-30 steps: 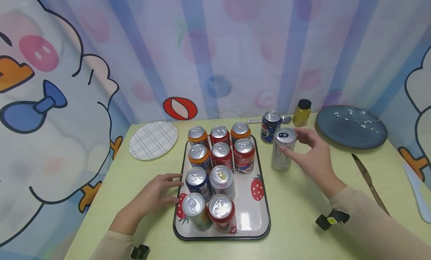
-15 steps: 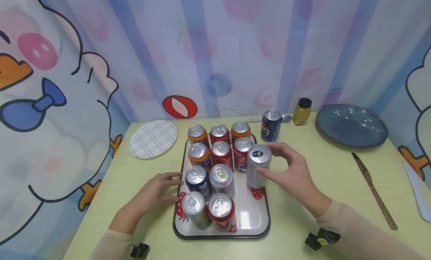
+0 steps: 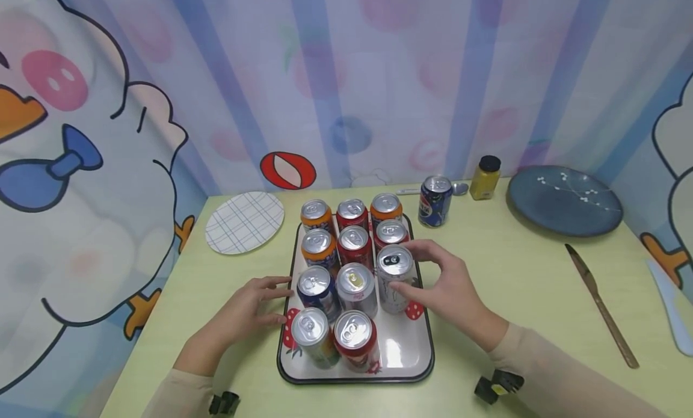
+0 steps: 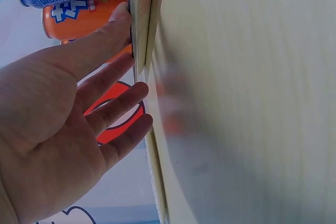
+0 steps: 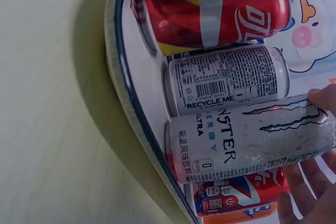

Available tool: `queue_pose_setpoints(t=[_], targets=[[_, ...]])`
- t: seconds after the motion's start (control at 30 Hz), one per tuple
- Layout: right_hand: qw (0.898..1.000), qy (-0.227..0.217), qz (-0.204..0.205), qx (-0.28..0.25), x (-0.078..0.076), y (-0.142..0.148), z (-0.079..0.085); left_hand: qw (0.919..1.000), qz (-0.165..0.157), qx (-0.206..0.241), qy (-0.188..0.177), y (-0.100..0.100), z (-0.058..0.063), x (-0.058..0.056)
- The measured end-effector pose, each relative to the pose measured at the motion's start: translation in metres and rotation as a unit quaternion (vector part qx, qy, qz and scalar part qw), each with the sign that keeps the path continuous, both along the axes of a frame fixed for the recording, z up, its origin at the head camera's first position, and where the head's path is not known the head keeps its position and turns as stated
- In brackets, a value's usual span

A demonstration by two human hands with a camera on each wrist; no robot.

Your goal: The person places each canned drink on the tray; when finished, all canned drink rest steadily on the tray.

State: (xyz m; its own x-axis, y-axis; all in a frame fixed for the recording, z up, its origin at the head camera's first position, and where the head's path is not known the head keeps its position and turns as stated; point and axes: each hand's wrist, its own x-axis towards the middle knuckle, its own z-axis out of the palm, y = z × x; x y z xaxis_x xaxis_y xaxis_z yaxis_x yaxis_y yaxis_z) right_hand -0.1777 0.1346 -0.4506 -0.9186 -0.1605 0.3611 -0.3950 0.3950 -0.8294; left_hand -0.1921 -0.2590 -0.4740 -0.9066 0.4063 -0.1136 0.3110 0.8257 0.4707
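My right hand (image 3: 455, 291) grips a white Monster energy drink can (image 3: 393, 288) near its top, thumb on one side and fingers on the other. The can stands upright at the right of the tray (image 3: 403, 358), beside a silver-white can (image 3: 357, 293) and in front of a red can (image 3: 391, 229). In the right wrist view its base (image 5: 176, 153) is at the tray surface; whether it bears on it is hard to tell. My left hand (image 3: 243, 310) has its fingers extended, fingertips at the tray's left rim. Several upright cans, orange, red, blue and silver, fill the tray's left and back.
A blue Pepsi can (image 3: 435, 202) stands behind the tray to the right, near a spoon (image 3: 460, 189) and a yellow jar (image 3: 485, 178). Farther right are a dark plate (image 3: 563, 207), a brown knife (image 3: 601, 307) and a pale-blue knife-like utensil (image 3: 670, 310). A checked plate (image 3: 245, 223) lies back left.
My right hand has carried the white Monster can leftward from the table beside the Pepsi can to the right part of the tray. The left hand has stayed at the tray's rim.
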Motion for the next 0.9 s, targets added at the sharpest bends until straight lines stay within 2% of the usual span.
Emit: queue_pose_setpoints(t=[0.23, 0.43, 0.6, 0.9], targets=[[1.0, 0.005, 0.024, 0.004, -0.003, 0.004, 0.0, 0.9999, 0.008, 0.004, -0.011, 0.0, 0.002, -0.001], [0.999, 0.003, 0.039, -0.011, -0.013, 0.022, -0.005, 0.9998, 0.011, 0.006, -0.016, 0.0, -0.001, -0.001], [1.0, 0.017, -0.006, -0.014, -0.033, 0.039, -0.006, 0.9999, 0.006, 0.004, -0.009, 0.0, 0.0, 0.0], [0.991, 0.035, -0.131, -0.002, -0.089, 0.065, -0.01, 0.9998, 0.01, 0.006, -0.013, 0.001, -0.001, 0.0]])
